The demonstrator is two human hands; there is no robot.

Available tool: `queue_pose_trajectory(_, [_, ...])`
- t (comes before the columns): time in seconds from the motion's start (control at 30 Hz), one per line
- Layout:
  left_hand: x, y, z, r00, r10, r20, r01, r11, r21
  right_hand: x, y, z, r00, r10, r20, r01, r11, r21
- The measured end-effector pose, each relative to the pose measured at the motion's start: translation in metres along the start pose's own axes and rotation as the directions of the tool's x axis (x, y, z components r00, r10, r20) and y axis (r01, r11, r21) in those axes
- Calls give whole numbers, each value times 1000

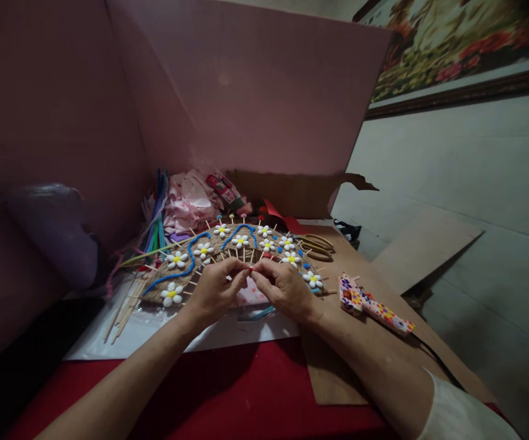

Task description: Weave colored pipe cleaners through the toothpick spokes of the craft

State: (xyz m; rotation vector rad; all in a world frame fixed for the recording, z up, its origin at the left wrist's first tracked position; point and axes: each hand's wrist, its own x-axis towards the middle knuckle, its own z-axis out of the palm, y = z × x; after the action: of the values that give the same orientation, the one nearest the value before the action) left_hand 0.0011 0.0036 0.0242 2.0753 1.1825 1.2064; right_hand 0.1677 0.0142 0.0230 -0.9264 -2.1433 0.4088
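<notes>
My left hand [216, 288] and my right hand [287, 287] meet fingertip to fingertip, each in a pinch. Between them is a tiny red piece [251, 269], too small to name. Just behind my hands stands an arched, twine-wrapped craft [186, 247] with thin wooden sticks poking out along both curves. White flowers with yellow centres [171, 294] and wavy blue strips [192, 263] decorate its front. Small blue dots [300, 252] dot its right part. A few stick tips along the top carry coloured knobs [261, 218]. My hands cover part of the inner curve.
Right of my hands lies a flower-patterned glue gun [374, 305] with a black cord, on brown cardboard [338, 373]. Golden-handled scissors [317, 245] rest behind it. Loose sticks [124, 305] lie at left. Pink crumpled material [191, 198] and pipe cleaners [160, 195] pile up behind.
</notes>
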Motion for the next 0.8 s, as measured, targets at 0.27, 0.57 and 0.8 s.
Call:
queue_pose_trajectory(0.27, [-5,-2,4,999,44,12,-44,998,-51,-1,3,3,999,-36,-5,36,984,176])
queue_pose_trajectory(0.57, [-10,4,12,991,85,-104,-78,995,66,-4,-2,8,996,-7,-83,20,989,150])
queue_pose_trajectory(0.8, [-4,0,7,995,-99,9,97,956,-278,1,2,-3,999,-21,33,18,997,80])
